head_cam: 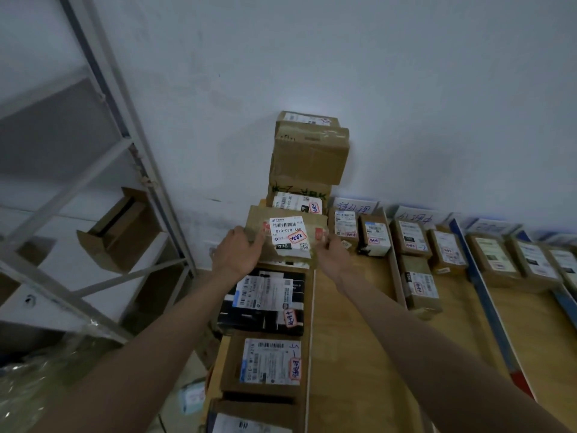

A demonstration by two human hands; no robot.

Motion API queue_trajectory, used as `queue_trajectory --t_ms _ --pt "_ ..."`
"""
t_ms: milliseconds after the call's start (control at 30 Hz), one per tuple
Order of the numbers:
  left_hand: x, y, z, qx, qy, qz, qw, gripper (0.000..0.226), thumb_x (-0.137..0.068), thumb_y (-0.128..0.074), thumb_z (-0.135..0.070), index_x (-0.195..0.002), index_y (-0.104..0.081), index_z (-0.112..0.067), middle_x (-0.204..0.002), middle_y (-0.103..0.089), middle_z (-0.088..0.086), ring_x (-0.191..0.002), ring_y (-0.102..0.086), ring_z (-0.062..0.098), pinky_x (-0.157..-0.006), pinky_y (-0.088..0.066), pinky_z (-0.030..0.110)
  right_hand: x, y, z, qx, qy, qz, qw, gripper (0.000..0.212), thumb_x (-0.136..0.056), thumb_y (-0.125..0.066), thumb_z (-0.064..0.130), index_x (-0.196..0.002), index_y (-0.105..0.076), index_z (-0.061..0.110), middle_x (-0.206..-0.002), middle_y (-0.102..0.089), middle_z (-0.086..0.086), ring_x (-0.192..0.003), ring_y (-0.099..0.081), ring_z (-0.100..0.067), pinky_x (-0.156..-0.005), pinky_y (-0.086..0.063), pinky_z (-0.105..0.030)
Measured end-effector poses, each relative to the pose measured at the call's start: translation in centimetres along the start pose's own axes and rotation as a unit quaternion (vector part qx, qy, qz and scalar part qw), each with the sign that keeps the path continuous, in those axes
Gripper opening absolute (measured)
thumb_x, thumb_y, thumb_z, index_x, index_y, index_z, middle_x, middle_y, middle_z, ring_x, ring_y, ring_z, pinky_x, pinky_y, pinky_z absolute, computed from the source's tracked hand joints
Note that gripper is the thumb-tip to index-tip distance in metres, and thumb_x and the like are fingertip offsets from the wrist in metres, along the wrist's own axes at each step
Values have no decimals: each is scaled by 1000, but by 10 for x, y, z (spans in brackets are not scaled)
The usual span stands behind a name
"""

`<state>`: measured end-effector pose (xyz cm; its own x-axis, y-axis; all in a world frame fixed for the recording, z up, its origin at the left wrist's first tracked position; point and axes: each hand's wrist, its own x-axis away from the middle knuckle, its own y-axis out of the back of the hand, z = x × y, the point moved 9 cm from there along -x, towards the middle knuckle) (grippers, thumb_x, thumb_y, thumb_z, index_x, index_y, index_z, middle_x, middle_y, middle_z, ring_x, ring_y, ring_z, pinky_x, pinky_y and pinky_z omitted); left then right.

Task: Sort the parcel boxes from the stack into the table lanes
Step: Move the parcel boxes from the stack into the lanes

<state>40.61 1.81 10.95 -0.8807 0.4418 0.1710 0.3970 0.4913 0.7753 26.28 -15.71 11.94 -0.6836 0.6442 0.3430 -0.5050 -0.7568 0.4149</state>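
A flat brown parcel box with a white shipping label and a red-marked sticker is held above the left end of the table. My left hand grips its left edge and my right hand grips its right edge. Behind it a stack of brown parcel boxes rises against the white wall. More labelled parcels lie in a row below my hands, among them a black box and a brown box.
The wooden table has lanes split by a wooden strip and a blue strip, each lane holding several labelled parcels. Handwritten lane signs lean on the wall. A grey metal shelf with an open carton stands at left.
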Motion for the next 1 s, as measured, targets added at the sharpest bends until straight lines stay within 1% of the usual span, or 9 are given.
queue_trajectory --t_ms 67,133,200,333,533,700,800,933,1000 --pt "11 5 -2 34 -5 -25 999 53 -97 -43 -56 -125 -49 -10 -126 -53 9 -109 -58 28 -97 -47 54 6 6 -1 -37 9 -19 999 31 -103 -48 30 -126 -45 9 -111 -63 -3 -87 -58 -7 -63 -41 -18" --pt "20 15 -5 59 -22 -57 996 49 -98 -49 -50 -126 -47 -9 -129 -49 8 -111 -54 26 -98 -46 53 11 13 -5 -83 10 -32 996 31 -101 -52 34 -117 -49 8 -110 -64 -4 -90 -60 -7 -67 -46 -20" --pt "28 26 -10 88 -50 -79 992 47 -97 -53 -45 -127 -48 -8 -128 -49 8 -110 -53 23 -98 -46 49 16 18 -11 -119 4 -25 993 41 -97 -58 37 -122 -46 7 -113 -65 -6 -101 -65 -16 -84 -55 -31" --pt "39 51 -20 114 -101 -100 983 42 -96 -58 -40 -125 -51 -10 -122 -51 5 -102 -51 14 -86 -47 31 35 16 -8 -121 21 69 990 64 -91 -67 43 -141 -31 24 -115 -64 -3 -100 -69 -19 -81 -57 -30" --pt "46 68 -39 103 -129 -60 984 40 -97 -57 -35 -126 -54 -8 -120 -56 9 -107 -56 22 -93 -52 42 61 6 -8 4 6 182 983 49 -89 -68 42 -122 -65 6 -108 -74 -8 -102 -70 -21 -94 -56 -35" --pt "58 57 -63 117 -139 -17 983 49 -94 -62 -36 -133 -51 -10 -123 -60 9 -107 -58 23 -92 -54 41 76 35 -15 77 -4 169 983 48 -87 -67 49 -115 -69 10 -108 -71 -2 -104 -63 -18 -82 -52 -28" --pt "65 40 -84 123 -144 18 982 56 -94 -61 -43 -139 -47 -14 -129 -60 9 -111 -59 25 -93 -53 42 87 63 -27 38 -48 167 984 45 -86 -71 42 -112 -68 6 -105 -75 -6 -100 -70 -20 -88 -57 -32" --pt "78 4 -126 63 -187 40 979 55 -99 -44 -51 -141 -47 -15 -135 -58 9 -113 -57 21 -92 -44 31 106 116 -51 0 -62 110 992 44 -89 -70 35 -114 -65 0 -100 -74 -9 -87 -71 -16 -71 -57 -24" --pt "87 -26 -145 -10 -211 62 975 52 -101 -34 -53 -138 -48 -20 -136 -57 7 -120 -56 26 -98 -41 36 118 146 -72 -7 -78 70 995 46 -90 -69 35 -116 -62 -3 -103 -72 -12 -87 -71 -18 -69 -58 -24"
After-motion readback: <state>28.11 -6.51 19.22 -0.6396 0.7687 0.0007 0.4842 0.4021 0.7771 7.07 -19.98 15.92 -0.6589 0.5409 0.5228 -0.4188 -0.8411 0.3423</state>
